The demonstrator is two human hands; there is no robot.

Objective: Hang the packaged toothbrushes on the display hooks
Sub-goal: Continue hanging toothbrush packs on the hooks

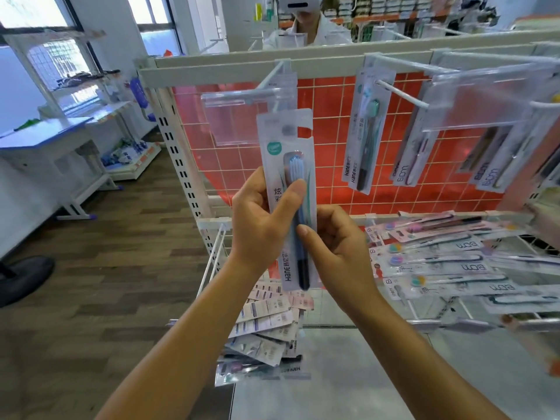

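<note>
Nearest, under the forearms, lies a pale grey shelf surface [333, 374] with a straight near-left edge; left of it a heap of packaged toothbrushes [266, 325] lies jumbled in a white wire basket [212, 262]. Above this the left hand [260, 219] and right hand [336, 247] both grip one packaged toothbrush [285, 137], held upright. The left thumb presses across the front near the brush head, the right thumb presses the handle lower down, and the other fingers of both hands curl behind the card. The card's top reaches up in front of a clear label holder [239, 116] at the tip of a white display hook [272, 77]; whether the hole is on the hook cannot be told. To the right, more packs lie flat and overlapping on a wire shelf [448, 321]. Behind it stands a red grid panel [327, 165], where hung packs [366, 131] dangle from further hooks. A perforated white post [178, 165] marks the rack's left edge, and beyond it brown wood flooring [106, 268] runs open to a blue-topped table [45, 140]. Past the rack's top rail stands another person [306, 28].
</note>
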